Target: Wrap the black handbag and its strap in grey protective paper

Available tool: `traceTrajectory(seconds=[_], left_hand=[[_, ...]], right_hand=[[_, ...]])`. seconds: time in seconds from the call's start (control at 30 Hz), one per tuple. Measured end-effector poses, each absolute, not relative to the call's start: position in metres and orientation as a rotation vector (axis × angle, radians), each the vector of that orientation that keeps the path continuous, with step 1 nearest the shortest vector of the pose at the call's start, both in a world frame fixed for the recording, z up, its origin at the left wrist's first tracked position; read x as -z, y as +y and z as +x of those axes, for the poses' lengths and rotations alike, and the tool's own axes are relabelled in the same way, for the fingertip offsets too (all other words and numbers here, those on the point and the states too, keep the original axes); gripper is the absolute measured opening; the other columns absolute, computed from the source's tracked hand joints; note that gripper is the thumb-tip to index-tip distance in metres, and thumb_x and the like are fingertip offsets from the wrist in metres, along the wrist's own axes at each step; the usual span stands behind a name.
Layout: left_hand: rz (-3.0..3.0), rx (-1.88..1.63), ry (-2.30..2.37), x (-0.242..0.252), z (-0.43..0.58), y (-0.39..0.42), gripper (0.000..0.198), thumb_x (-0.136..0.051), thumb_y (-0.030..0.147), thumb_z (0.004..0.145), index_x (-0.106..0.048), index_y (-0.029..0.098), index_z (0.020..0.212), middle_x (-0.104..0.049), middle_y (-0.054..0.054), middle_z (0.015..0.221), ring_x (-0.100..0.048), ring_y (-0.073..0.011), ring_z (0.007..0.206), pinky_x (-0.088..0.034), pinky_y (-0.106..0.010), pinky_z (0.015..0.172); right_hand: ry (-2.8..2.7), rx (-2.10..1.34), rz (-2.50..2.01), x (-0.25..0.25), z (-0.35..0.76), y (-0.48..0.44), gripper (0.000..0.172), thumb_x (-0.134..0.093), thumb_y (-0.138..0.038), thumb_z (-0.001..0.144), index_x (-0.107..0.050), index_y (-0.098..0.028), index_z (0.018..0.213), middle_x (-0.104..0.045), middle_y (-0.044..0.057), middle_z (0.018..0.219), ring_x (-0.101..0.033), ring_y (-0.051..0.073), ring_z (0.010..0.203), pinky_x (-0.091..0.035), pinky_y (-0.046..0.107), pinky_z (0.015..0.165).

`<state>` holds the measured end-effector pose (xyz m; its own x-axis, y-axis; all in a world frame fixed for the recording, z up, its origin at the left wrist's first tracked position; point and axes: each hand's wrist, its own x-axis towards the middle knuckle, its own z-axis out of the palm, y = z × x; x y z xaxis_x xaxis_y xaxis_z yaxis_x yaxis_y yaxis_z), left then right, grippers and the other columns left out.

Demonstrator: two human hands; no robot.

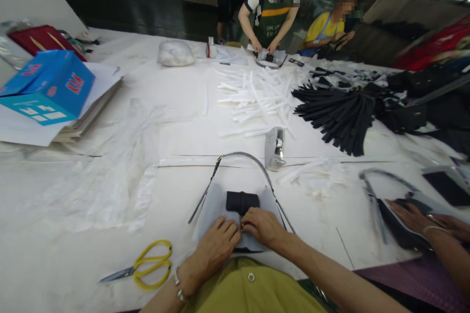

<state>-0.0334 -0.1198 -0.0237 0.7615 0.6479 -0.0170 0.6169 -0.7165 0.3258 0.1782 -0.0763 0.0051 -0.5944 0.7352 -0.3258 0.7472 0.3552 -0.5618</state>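
A handbag (216, 200) wrapped in pale grey paper lies on the white table in front of me, its covered strap (245, 154) arched away from me. On top is a dark flap tab (242, 200) with a narrow strip running down its middle. My left hand (217, 240) rests on the bag's near side, fingers bent together against the strip's lower end. Fingers of my right hand (262, 226) pinch the lower end of that strip, close to a small metal-coloured spot. My fingertips partly hide the fastening.
Yellow-handled scissors (152, 265) lie at left. Beyond the bag stand a tape dispenser (275, 149), white strips (257, 95) and black straps (341, 112). A blue box (47, 87) sits on stacked boards. At right, a co-worker's hands (411, 217) touch another bag (396, 232).
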Motion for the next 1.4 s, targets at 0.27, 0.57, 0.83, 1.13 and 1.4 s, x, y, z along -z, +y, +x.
traceTrajectory(seconds=[0.27, 0.57, 0.83, 1.13, 1.4], left_hand=[[2.692, -0.247, 1.008, 0.032, -0.032, -0.122, 0.020, -0.050, 0.011, 0.091, -0.057, 0.017, 0.109, -0.066, -0.004, 0.104, -0.059, -0.0191, 0.104, -0.034, -0.038, 0.106], [2.624, -0.239, 0.920, 0.024, -0.035, -0.119, 0.036, -0.045, 0.014, 0.095, -0.047, 0.021, 0.131, -0.065, -0.004, 0.119, -0.056, -0.0191, 0.112, -0.035, -0.039, 0.103], [2.561, -0.255, 0.946, 0.038, -0.036, -0.120, 0.035, -0.047, 0.015, 0.095, -0.048, 0.022, 0.130, -0.065, -0.002, 0.115, -0.056, -0.0172, 0.111, -0.035, -0.037, 0.104], [2.426, -0.293, 0.977, 0.013, -0.042, -0.104, 0.046, -0.064, 0.045, 0.086, -0.054, 0.022, 0.125, -0.065, -0.007, 0.123, -0.059, -0.0234, 0.111, -0.038, -0.043, 0.106], [1.115, -0.524, 1.774, 0.011, -0.088, -0.021, 0.060, -0.063, 0.044, 0.082, -0.048, 0.009, 0.128, -0.058, -0.023, 0.129, -0.056, -0.0344, 0.122, -0.044, -0.051, 0.103]], right_hand=[[2.385, 1.298, 1.716, 0.022, 0.171, -0.073, 0.013, -0.073, -0.020, 0.075, -0.072, -0.021, 0.087, -0.065, 0.003, 0.087, -0.063, 0.017, 0.084, -0.047, 0.026, 0.074], [2.708, 1.029, 1.275, 0.024, 0.184, -0.070, 0.019, -0.054, -0.023, 0.094, -0.073, -0.023, 0.097, -0.068, 0.004, 0.096, -0.062, 0.014, 0.090, -0.047, 0.024, 0.078], [2.685, 0.879, 1.069, 0.027, 0.174, -0.065, 0.014, -0.053, -0.017, 0.091, -0.066, -0.016, 0.091, -0.064, 0.007, 0.092, -0.058, 0.019, 0.087, -0.042, 0.030, 0.079], [2.485, 0.739, 1.701, -0.006, 0.170, -0.070, 0.004, -0.056, -0.020, 0.089, -0.060, -0.019, 0.089, -0.066, 0.004, 0.090, -0.061, 0.019, 0.085, -0.044, 0.029, 0.076], [1.538, 1.307, 2.623, 0.002, 0.240, -0.038, 0.056, -0.065, -0.049, 0.079, -0.052, -0.013, 0.120, -0.062, 0.018, 0.118, -0.060, 0.032, 0.108, -0.046, 0.044, 0.091]])
